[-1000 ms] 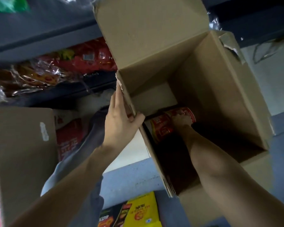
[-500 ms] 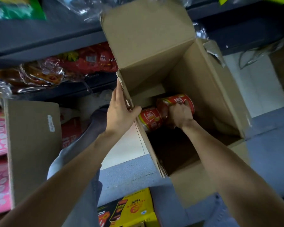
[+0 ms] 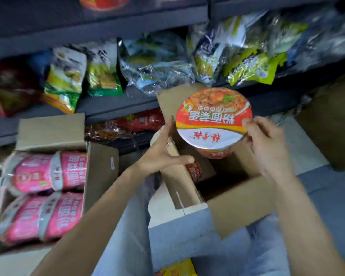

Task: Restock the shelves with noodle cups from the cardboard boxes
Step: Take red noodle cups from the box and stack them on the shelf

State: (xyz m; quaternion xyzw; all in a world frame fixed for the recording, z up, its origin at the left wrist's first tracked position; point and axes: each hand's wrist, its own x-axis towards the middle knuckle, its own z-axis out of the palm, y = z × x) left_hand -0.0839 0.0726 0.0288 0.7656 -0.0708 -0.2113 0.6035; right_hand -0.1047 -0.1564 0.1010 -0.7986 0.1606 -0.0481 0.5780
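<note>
Pinching noodle cup point(image 3: 213, 118), right hand point(image 3: 267, 144) above cardboard box point(image 3: 239, 202).

The right hand point(image 3: 267, 144) pinches a noodle cup point(image 3: 213, 120) above the cardboard box point(image 3: 239, 200). The left hand point(image 3: 163, 154) holds the box's left flap, fingers straight

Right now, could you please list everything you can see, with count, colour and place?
noodle cup: one, red and white lid, held above the open box
second cup: one, red, inside the box
cardboard box: one, brown, centre, open
left box: one, brown, holding pink packs
snack bags: several, green and silver, on the shelf
shelf: dark grey, across the top
left hand: on the box flap, fingers straight
right hand: pinches the lid rim
</note>
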